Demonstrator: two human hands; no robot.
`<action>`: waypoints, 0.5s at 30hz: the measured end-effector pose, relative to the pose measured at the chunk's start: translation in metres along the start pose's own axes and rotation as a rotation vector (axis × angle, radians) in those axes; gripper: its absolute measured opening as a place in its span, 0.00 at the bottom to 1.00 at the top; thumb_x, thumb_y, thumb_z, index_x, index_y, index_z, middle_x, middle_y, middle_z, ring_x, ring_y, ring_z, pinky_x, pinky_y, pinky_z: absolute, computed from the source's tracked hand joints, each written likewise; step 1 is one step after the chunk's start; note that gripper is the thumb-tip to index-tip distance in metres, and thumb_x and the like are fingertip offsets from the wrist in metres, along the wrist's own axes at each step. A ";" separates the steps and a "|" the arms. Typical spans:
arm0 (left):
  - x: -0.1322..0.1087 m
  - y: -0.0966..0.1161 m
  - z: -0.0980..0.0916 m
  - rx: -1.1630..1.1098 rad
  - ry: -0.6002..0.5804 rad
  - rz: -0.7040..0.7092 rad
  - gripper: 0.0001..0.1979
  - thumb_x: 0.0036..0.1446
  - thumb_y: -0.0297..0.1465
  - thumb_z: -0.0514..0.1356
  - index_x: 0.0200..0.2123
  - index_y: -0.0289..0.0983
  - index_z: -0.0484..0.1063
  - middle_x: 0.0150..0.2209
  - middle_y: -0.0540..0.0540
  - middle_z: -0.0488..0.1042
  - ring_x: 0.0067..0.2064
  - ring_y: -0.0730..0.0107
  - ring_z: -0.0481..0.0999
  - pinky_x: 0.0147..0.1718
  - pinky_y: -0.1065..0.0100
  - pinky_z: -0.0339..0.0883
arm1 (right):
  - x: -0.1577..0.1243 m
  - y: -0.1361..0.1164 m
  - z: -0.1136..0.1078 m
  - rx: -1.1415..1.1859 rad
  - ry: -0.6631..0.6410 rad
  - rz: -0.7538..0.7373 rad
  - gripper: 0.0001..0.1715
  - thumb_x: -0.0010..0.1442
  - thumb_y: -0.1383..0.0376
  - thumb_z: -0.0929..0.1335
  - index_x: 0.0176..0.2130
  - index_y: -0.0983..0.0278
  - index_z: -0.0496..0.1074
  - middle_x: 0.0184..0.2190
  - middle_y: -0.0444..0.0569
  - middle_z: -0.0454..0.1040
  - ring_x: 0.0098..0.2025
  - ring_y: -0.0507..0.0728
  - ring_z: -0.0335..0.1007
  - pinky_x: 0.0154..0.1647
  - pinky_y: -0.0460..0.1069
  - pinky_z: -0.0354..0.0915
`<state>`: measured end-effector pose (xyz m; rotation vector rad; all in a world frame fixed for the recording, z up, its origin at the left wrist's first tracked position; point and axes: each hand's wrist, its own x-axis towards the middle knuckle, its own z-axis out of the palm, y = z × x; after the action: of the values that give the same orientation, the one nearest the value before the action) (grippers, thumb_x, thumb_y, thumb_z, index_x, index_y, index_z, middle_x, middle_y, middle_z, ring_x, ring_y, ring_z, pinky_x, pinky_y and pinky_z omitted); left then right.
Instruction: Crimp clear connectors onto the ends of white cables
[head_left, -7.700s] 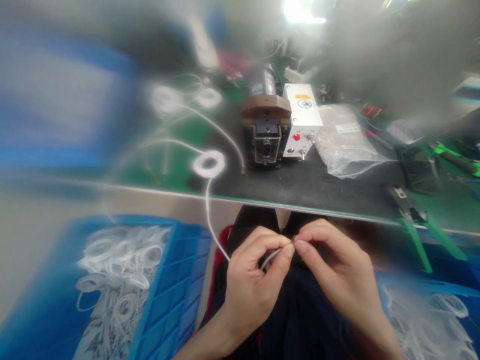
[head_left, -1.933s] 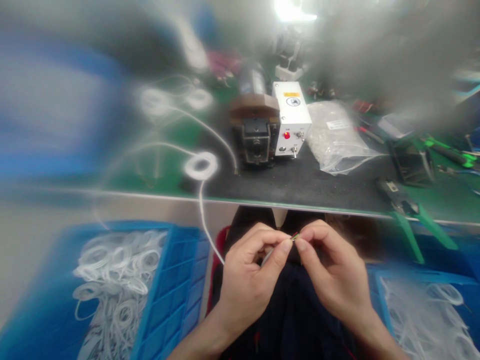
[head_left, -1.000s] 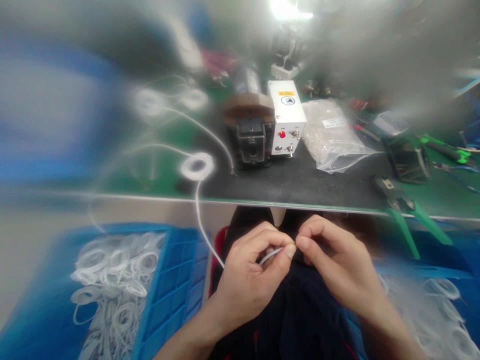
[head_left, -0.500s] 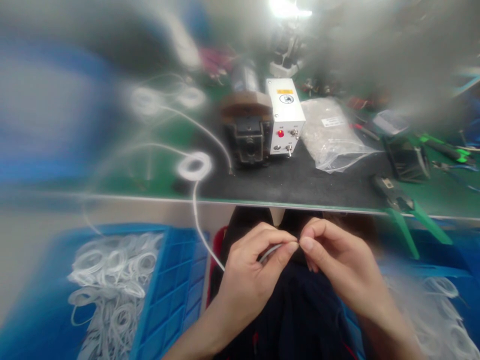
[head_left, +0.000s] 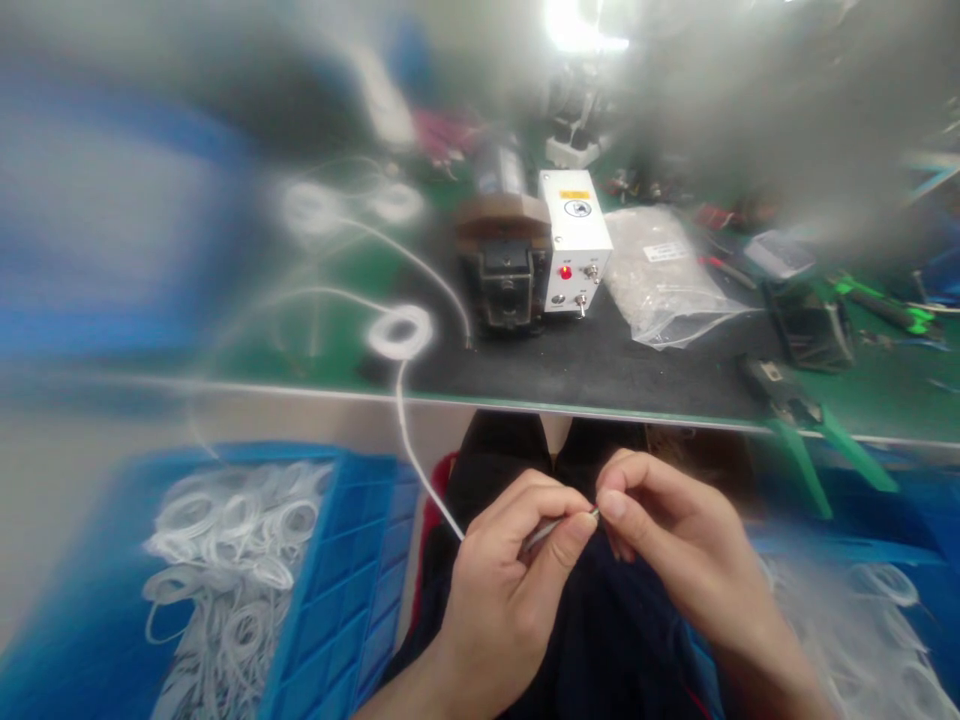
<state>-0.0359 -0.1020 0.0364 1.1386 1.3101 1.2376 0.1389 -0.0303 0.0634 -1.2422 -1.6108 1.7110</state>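
Observation:
A white cable runs down from a small coil on the bench into my left hand. Thumb and index finger of that hand pinch it close to its end. My right hand pinches the very tip, its fingertips almost meeting those of the left. What exactly sits at the cable's tip is mostly hidden by the fingers. Both hands are over my lap, below the front edge of the bench.
On the dark mat stand a machine with a white control box and a clear plastic bag. Green-handled pliers overhang the bench edge at right. Blue crates of coiled white cables flank me.
Both hands have lowered slightly in the picture, still pinching the cable end. The whole view has shifted a little. On the bench, nothing has visibly moved.

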 end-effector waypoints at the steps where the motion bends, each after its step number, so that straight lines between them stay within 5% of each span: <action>1: -0.002 0.000 0.000 -0.016 -0.004 -0.011 0.05 0.70 0.26 0.62 0.41 0.41 0.77 0.38 0.54 0.75 0.40 0.84 0.76 0.41 0.80 0.70 | -0.001 0.000 0.000 0.034 -0.014 0.026 0.11 0.72 0.60 0.71 0.39 0.64 0.74 0.30 0.41 0.70 0.29 0.43 0.66 0.31 0.38 0.63; 15: 0.003 -0.003 0.002 -0.016 0.090 0.003 0.05 0.68 0.26 0.63 0.36 0.38 0.77 0.34 0.52 0.74 0.36 0.80 0.75 0.36 0.77 0.68 | -0.004 0.002 0.006 0.199 0.006 0.095 0.05 0.65 0.65 0.76 0.41 0.65 0.78 0.30 0.41 0.73 0.29 0.44 0.69 0.32 0.36 0.67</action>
<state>-0.0338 -0.0993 0.0333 1.0847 1.3633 1.3130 0.1358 -0.0370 0.0615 -1.2415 -1.3590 1.8725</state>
